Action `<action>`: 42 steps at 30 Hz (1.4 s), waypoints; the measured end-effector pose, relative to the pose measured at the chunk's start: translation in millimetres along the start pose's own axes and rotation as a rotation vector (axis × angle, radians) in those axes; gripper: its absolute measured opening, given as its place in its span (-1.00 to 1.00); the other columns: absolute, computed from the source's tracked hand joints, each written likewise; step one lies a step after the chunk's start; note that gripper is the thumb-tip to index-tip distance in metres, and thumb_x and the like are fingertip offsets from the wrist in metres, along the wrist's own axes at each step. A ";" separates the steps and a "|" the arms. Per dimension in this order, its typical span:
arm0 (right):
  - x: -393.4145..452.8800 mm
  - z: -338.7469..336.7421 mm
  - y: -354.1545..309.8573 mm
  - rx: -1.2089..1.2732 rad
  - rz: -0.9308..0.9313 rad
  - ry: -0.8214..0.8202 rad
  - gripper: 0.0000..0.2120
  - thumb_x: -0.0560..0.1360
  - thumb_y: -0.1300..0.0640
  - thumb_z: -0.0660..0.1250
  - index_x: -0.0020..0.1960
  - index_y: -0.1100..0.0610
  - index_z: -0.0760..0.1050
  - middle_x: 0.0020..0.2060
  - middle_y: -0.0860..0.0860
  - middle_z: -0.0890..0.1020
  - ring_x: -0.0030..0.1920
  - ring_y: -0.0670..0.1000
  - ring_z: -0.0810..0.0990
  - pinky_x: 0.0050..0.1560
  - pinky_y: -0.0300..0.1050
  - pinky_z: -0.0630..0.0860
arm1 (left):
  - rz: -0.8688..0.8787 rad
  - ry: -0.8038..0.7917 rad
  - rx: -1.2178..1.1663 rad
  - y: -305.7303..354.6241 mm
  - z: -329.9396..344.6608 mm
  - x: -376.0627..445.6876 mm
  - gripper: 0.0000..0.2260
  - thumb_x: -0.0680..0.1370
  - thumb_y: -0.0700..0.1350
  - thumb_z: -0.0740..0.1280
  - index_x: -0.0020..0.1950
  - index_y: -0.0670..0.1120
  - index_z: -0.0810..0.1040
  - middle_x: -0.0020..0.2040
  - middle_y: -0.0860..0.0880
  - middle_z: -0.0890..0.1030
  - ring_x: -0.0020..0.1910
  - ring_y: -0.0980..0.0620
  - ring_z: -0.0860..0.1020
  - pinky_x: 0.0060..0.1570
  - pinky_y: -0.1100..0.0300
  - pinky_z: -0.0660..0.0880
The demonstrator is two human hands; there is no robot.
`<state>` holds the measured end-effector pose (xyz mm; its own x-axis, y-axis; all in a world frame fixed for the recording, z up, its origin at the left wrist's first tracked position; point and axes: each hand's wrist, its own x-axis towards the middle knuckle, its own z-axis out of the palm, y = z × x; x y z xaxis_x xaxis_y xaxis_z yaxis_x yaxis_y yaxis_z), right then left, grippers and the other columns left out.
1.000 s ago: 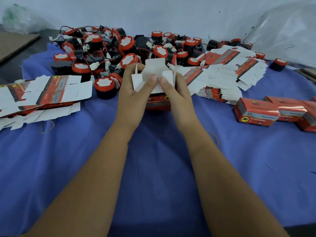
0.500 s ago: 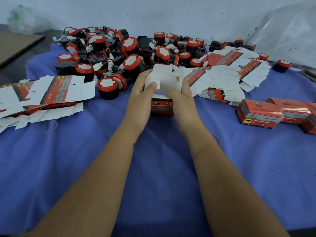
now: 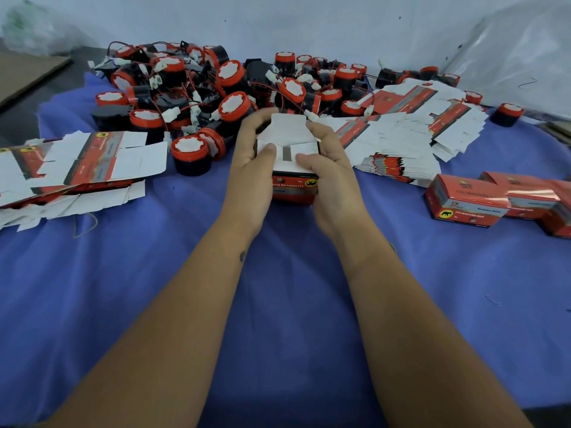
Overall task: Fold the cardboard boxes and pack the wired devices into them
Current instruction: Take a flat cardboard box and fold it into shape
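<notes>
A small red cardboard box (image 3: 293, 188) stands upright on the blue cloth between my hands, its white top flaps partly folded in. My left hand (image 3: 251, 168) grips its left side, thumb pressing a side flap down. My right hand (image 3: 332, 171) grips the right side, thumb on the other side flap. The rear lid flap (image 3: 289, 128) still stands up behind them. A heap of red-and-black wired devices (image 3: 231, 84) lies just beyond the box. What is inside the box is hidden.
Flat unfolded box blanks lie stacked at the left (image 3: 83, 162) and at the right (image 3: 411, 140). Several closed red boxes (image 3: 469, 200) sit at the right edge. Blue cloth (image 3: 287, 304) covers the table; a plastic sheet (image 3: 519, 57) hangs at the back right.
Both thumbs have pushed the two white side flaps down and inward over the box top. The box sits slightly nearer me than before.
</notes>
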<state>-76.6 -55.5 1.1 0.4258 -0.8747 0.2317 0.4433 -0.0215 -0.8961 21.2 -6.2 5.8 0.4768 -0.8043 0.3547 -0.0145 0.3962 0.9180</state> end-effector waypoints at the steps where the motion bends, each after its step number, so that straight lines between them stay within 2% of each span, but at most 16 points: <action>1: 0.1 0.0 -0.7 -0.009 -0.015 -0.001 -0.61 0.44 0.38 0.19 -0.05 -0.07 0.60 -0.09 -0.04 0.66 -0.03 0.05 0.60 -0.03 0.02 0.58 | 0.012 -0.007 0.003 -0.1 -0.5 -0.8 -0.60 0.60 -0.25 0.13 0.00 0.26 0.56 0.02 0.19 0.63 -0.02 0.17 0.59 -0.04 0.20 0.58; 4: -0.6 -2.6 -6.8 0.026 -0.008 -0.025 -0.71 0.41 0.27 0.15 -0.19 0.02 0.60 -0.22 0.00 0.65 -0.16 0.04 0.60 -0.21 -0.07 0.56 | -0.041 -0.060 -0.068 -3.2 -4.8 -2.1 -0.66 0.59 -0.22 0.13 -0.16 0.08 0.63 -0.07 0.03 0.65 -0.08 0.05 0.59 -0.14 0.12 0.56; 7: -0.5 -5.3 -10.8 0.085 0.043 -0.011 -0.79 0.43 0.19 0.17 -0.19 0.12 0.58 -0.23 0.05 0.63 -0.17 0.06 0.60 -0.22 -0.06 0.56 | -0.101 -0.088 -0.102 -2.5 -6.4 -3.0 -0.71 0.54 -0.14 0.15 -0.17 0.03 0.66 -0.09 -0.02 0.67 -0.08 0.00 0.61 -0.16 0.09 0.58; 9: -0.7 -4.2 -10.7 -0.097 0.008 0.030 -0.82 0.39 0.26 0.23 -0.14 0.09 0.57 -0.15 0.08 0.61 -0.13 0.06 0.57 -0.19 -0.03 0.56 | -0.088 -0.068 -0.037 -1.2 -4.7 -2.7 -0.74 0.54 -0.23 0.21 -0.09 0.06 0.64 -0.11 0.09 0.67 -0.15 0.14 0.63 -0.23 0.22 0.57; 11: -1.0 -2.6 -9.4 -0.234 -0.020 0.070 -0.73 0.42 0.38 0.23 -0.01 0.08 0.53 -0.06 0.09 0.59 -0.07 0.03 0.57 -0.12 -0.03 0.58 | -0.082 -0.038 -0.005 -0.3 -3.7 -1.3 -0.64 0.52 -0.32 0.23 0.03 0.13 0.61 -0.02 0.10 0.65 -0.15 0.21 0.63 -0.25 0.29 0.55; 16: -3.6 -4.1 -12.5 -0.321 -0.039 0.116 -0.68 0.43 0.45 0.28 -0.01 0.05 0.53 -0.02 0.09 0.61 -0.03 0.02 0.60 -0.08 -0.08 0.62 | -0.122 0.005 0.031 -2.2 -3.3 -0.9 -0.62 0.54 -0.31 0.26 0.18 0.15 0.52 0.10 0.05 0.59 -0.03 0.15 0.61 -0.16 0.29 0.55; 20: -1.3 0.6 -14.0 -0.257 -0.052 0.215 -0.88 0.56 0.17 0.26 0.00 0.09 0.57 0.03 0.09 0.60 0.03 0.03 0.56 0.05 0.02 0.53 | -0.115 0.013 0.028 -0.4 -3.6 -2.6 -0.82 0.57 -0.20 0.31 0.07 0.07 0.54 -0.06 0.14 0.63 -0.12 0.25 0.62 -0.16 0.32 0.53; 23: 0.5 -1.4 -14.3 -0.249 0.049 0.284 -0.69 0.62 -0.09 0.16 -0.10 0.00 0.61 -0.07 0.03 0.63 -0.07 0.01 0.57 -0.09 -0.10 0.49 | 0.079 -0.014 0.124 1.9 -4.1 -4.8 -0.90 0.61 -0.14 0.28 0.07 0.04 0.50 -0.02 0.17 0.58 -0.04 0.29 0.55 -0.07 0.33 0.50; 25: -1.9 -3.1 -14.8 -0.223 0.150 0.255 -0.62 0.61 -0.17 0.14 -0.16 -0.04 0.64 -0.12 0.01 0.68 -0.05 0.06 0.64 -0.14 -0.07 0.54 | 0.118 -0.083 0.205 0.7 -1.9 -6.5 -0.85 0.61 -0.03 0.22 0.17 0.10 0.46 0.20 0.12 0.53 0.20 0.19 0.49 0.18 0.16 0.49; 27: -2.3 -3.3 -16.3 -0.222 0.114 0.259 -0.73 0.57 -0.06 0.23 -0.14 0.02 0.64 -0.10 0.03 0.68 0.04 0.12 0.63 -0.05 0.04 0.57 | 0.073 -0.128 0.311 -1.0 1.2 -6.9 -0.71 0.59 0.11 0.14 0.32 0.24 0.35 0.49 0.07 0.30 0.51 0.06 0.22 0.47 -0.04 0.25; 29: -2.3 -3.3 -20.9 -0.156 -0.029 0.296 -0.88 0.42 0.13 0.27 -0.17 0.10 0.59 -0.18 0.00 0.63 -0.05 0.08 0.59 -0.02 0.00 0.51 | -0.052 -0.153 0.326 -0.5 4.6 -6.9 -0.44 0.53 0.23 0.12 0.53 0.22 0.15 0.62 0.06 0.03 0.59 0.07 -0.03 0.54 -0.03 0.06; 31: -3.2 -3.5 -23.3 -0.114 -0.126 0.285 -0.87 0.34 0.24 0.23 -0.21 0.10 0.54 -0.22 -0.01 0.60 -0.11 0.02 0.55 -0.10 -0.06 0.49 | -0.188 -0.175 0.231 -3.3 4.8 -7.3 -0.27 0.50 0.25 0.20 0.61 0.11 0.03 0.59 0.10 0.08 0.56 0.12 0.11 0.46 0.09 0.19; 33: -5.4 -2.8 -20.9 -0.163 -0.170 0.216 -0.79 0.38 0.34 0.22 -0.12 0.10 0.55 -0.05 0.12 0.61 0.01 0.13 0.58 -0.03 0.03 0.54 | -0.233 -0.170 0.135 -6.3 1.8 -6.5 -0.37 0.51 0.16 0.33 0.54 0.03 0.26 0.41 0.13 0.44 0.33 0.16 0.48 0.22 0.12 0.47; 36: -6.6 2.2 -14.5 -0.251 -0.177 0.139 -0.61 0.47 0.32 0.22 0.23 0.06 0.53 0.26 0.07 0.54 0.24 0.02 0.51 0.21 -0.08 0.52 | -0.153 0.058 0.087 -7.6 -4.3 1.5 -0.57 0.46 -0.03 0.49 0.27 -0.02 0.46 0.14 0.09 0.63 0.07 0.21 0.62 0.05 0.24 0.56; 39: -5.3 6.3 -4.5 -0.516 -0.148 0.156 -0.47 0.52 0.22 0.25 0.47 0.00 0.31 0.34 -0.04 0.44 0.28 -0.09 0.43 0.32 -0.14 0.40 | -0.032 0.359 0.093 -5.3 -15.6 9.9 -0.55 0.42 -0.19 0.53 0.21 -0.11 0.39 0.09 0.02 0.59 -0.01 0.24 0.59 -0.02 0.37 0.50; 42: -2.9 5.8 7.8 -0.900 -0.140 -0.037 -0.39 0.56 0.25 0.26 0.56 0.02 0.15 0.46 -0.03 0.34 0.43 -0.03 0.29 0.44 -0.10 0.24 | -0.034 0.543 -0.029 -2.7 -24.8 14.1 -0.58 0.47 -0.13 0.49 0.20 -0.12 0.35 0.04 0.06 0.55 -0.09 0.33 0.57 -0.01 0.32 0.53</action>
<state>-69.8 -50.3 -4.4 0.4463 -0.8199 0.3585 -0.2833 -0.5095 -0.8125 49.8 -7.5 3.9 0.8619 -0.4758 0.1750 0.0296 0.3918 0.9196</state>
